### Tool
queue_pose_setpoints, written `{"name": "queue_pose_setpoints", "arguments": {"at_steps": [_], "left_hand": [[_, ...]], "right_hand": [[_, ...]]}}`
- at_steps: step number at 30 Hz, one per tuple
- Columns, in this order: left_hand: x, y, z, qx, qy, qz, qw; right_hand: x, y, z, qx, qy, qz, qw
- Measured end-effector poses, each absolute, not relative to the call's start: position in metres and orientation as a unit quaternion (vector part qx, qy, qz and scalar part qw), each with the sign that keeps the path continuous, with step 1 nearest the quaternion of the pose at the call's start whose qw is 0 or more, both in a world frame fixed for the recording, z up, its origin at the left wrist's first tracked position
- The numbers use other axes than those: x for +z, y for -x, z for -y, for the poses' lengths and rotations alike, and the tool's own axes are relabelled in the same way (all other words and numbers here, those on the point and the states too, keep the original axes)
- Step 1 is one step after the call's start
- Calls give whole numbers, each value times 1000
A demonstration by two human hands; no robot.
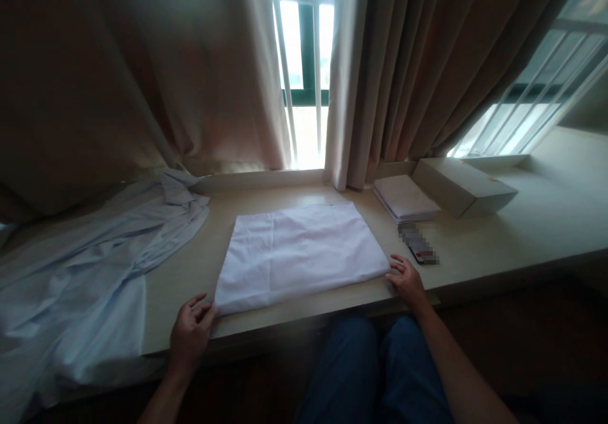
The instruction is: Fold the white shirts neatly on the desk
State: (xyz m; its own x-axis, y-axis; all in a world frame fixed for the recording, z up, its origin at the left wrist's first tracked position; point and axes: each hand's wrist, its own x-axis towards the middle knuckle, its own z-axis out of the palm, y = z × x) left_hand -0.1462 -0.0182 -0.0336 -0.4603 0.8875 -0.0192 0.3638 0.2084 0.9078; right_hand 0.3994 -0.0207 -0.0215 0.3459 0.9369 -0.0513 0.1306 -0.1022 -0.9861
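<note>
A white cloth [304, 253], folded into a flat rectangle, lies on the pale ledge [190, 266] in front of me. Its near left corner is pinched between the thumb and fingers of my left hand [192, 326]. At the near right corner, my right hand [406, 280] grips the edge with its fingertips, the other fingers slightly apart. A light crease runs across the left part of the cloth, and its surface is mostly smooth.
Crumpled white fabric [109, 247] spreads over the ledge at left and hangs off its front. To the right are a folded white stack [406, 197], a blurred-out phone-like object [418, 243] and a white box [465, 187]. Curtains [199, 63] hang behind.
</note>
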Motion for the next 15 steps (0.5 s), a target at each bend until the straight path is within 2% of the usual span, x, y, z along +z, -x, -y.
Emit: {"name": "queue_pose_setpoints", "arguments": {"at_steps": [4, 8, 15], "left_hand": [[-28, 144, 16, 429, -451, -731, 280], [-23, 138, 16, 406, -452, -760, 231], [-21, 132, 18, 394, -444, -791, 147]], "right_hand": [[-15, -397, 21, 414, 598, 402, 556], [-18, -396, 20, 423, 591, 434, 533], [-34, -402, 14, 355, 636, 427, 535]]}}
